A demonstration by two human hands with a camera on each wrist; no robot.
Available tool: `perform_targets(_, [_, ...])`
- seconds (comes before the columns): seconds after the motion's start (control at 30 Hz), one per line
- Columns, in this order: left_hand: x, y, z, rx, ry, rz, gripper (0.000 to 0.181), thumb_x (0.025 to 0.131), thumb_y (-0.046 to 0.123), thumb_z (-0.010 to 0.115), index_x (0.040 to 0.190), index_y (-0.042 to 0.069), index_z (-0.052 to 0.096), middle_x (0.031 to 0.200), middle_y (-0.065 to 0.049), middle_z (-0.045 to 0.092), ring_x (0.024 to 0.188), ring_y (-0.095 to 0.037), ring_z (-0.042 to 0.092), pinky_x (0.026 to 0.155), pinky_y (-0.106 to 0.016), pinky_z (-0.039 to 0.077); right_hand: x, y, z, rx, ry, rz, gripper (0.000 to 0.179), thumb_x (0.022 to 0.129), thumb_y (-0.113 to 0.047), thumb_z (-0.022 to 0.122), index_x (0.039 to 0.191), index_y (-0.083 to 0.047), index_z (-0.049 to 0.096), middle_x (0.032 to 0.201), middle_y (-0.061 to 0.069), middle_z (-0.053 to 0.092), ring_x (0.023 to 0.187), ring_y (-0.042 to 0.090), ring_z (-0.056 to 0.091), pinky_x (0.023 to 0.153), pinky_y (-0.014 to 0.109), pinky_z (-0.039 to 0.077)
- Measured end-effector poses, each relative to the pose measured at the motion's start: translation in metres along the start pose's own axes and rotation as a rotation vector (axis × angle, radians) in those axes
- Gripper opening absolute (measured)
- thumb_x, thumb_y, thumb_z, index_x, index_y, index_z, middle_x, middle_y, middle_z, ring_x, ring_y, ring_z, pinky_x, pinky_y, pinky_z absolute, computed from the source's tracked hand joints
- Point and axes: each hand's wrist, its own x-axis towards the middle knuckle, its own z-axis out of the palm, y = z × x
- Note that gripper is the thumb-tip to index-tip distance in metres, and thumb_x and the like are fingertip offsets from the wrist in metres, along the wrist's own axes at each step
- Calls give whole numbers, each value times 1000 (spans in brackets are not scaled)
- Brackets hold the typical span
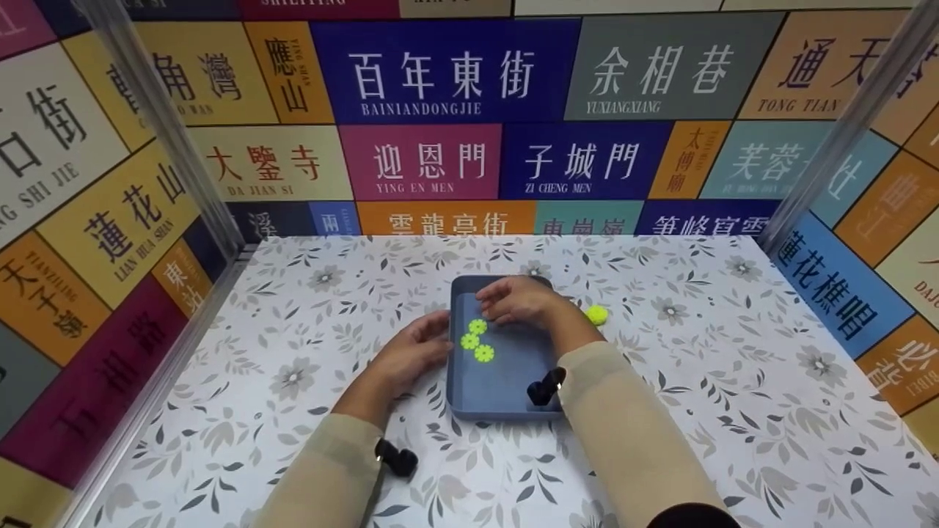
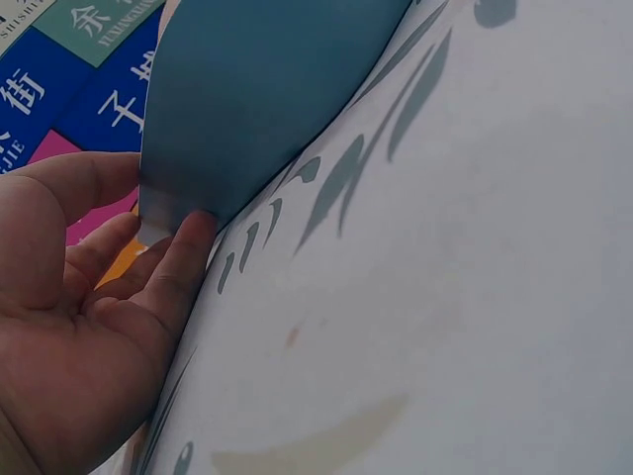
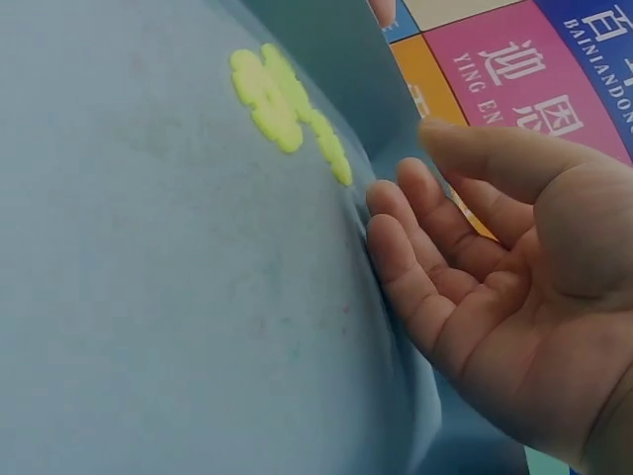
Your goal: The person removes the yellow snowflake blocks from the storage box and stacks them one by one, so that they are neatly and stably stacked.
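Observation:
A blue-grey rectangular tray [image 1: 506, 396] lies on the patterned table. Inside it, towards the left, are three flat yellow-green flower-shaped pieces [image 1: 483, 353]; the right wrist view shows such pieces [image 3: 267, 99] near the tray wall. My left hand [image 1: 412, 352] is beside the tray's left side, its fingertips touching the outer wall [image 2: 247, 89] and its fingers loosely bent. Over the tray's far part is my right hand [image 1: 517, 299], with fingers relaxed and nothing held. To the right of the tray sits a yellow-green rounded bumpy thing [image 1: 596, 315], partly behind my right forearm.
The table is covered in a white floral cloth [image 1: 293, 455]. Panels with coloured street-name signs [image 1: 447, 70] rise behind and at both sides. Clear upright posts [image 1: 832, 139] stand at the back corners. Small black devices [image 1: 400, 460] are strapped at the wrists.

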Motion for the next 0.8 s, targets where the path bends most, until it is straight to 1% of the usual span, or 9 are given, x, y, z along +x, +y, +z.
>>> perform_targets(0.07, [0, 0, 0, -4, -4, -1, 70, 96, 3, 69, 162, 9, 45, 168, -13, 47, 149, -32, 53, 116, -38, 51, 2, 3, 0, -19, -9, -7, 51, 91, 5, 75, 141, -1, 66, 136, 19, 71, 108, 21, 74, 97, 35, 64])
perform_targets(0.17, [0, 0, 0, -4, -1, -1, 70, 96, 2, 69, 161, 9, 46, 167, -13, 48, 149, -32, 53, 117, -39, 51, 2, 6, 1, -68, -15, -22, 52, 89, 4, 76, 139, -4, 68, 135, 16, 73, 108, 18, 72, 94, 31, 62])
perform_targets(0.27, [0, 0, 1, 6, 7, 0, 69, 95, 2, 70, 161, 9, 47, 167, -12, 48, 150, -31, 52, 119, -41, 50, 1, 7, 1, -129, -12, -33, 51, 87, 3, 78, 137, -7, 71, 133, 13, 74, 111, 17, 70, 95, 29, 61])
perform_targets(0.5, [0, 0, 1, 14, 20, -18, 68, 96, 4, 69, 161, 11, 48, 166, -11, 49, 149, -29, 52, 119, -42, 50, 1, 9, 2, -287, -6, -61, 51, 85, -1, 81, 134, -10, 73, 132, 9, 74, 117, 21, 68, 99, 32, 59])
perform_targets(0.67, [0, 1, 1, 0, 8, -14, 69, 97, 2, 68, 161, 11, 46, 168, -12, 47, 150, -31, 52, 121, -43, 48, 1, 7, 5, -447, 3, -78, 48, 84, -12, 87, 131, -16, 76, 128, 6, 75, 115, 20, 67, 95, 34, 58])
perform_targets(0.8, [0, 0, 0, 3, 7, -14, 70, 96, 3, 69, 162, 10, 45, 168, -13, 46, 151, -31, 52, 121, -43, 48, 1, 6, 8, -540, 2, -75, 43, 84, -15, 88, 127, -20, 79, 125, 3, 76, 113, 21, 67, 100, 39, 58])
